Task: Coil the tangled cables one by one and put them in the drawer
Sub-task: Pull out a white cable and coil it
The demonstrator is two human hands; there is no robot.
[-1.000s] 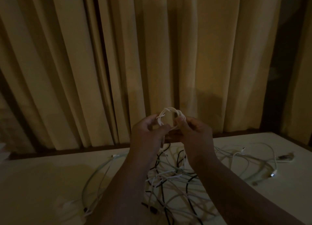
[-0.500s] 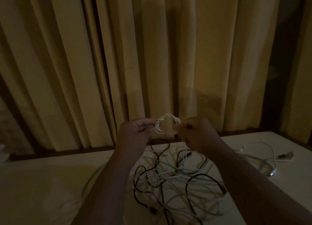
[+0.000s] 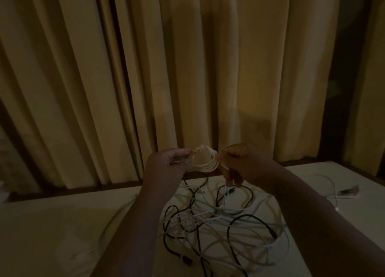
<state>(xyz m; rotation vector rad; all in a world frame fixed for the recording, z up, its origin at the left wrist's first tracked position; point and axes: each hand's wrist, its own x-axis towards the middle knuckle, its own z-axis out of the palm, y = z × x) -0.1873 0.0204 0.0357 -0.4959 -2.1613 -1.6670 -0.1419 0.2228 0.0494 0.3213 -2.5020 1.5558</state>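
A small coil of thin white cable (image 3: 210, 166) is held upright above the pale table (image 3: 52, 224), directly between the two hands. Its left edge is pinched by the fingertips of the left hand (image 3: 166, 164), and its right edge by the thumb and curled fingers of the right hand (image 3: 243, 164). A loose white tail (image 3: 225, 193) appears to hang from the right hand into the tangle of black and white cables (image 3: 218, 224), so the remaining winding is judged to fall to that hand; no drawer is shown.
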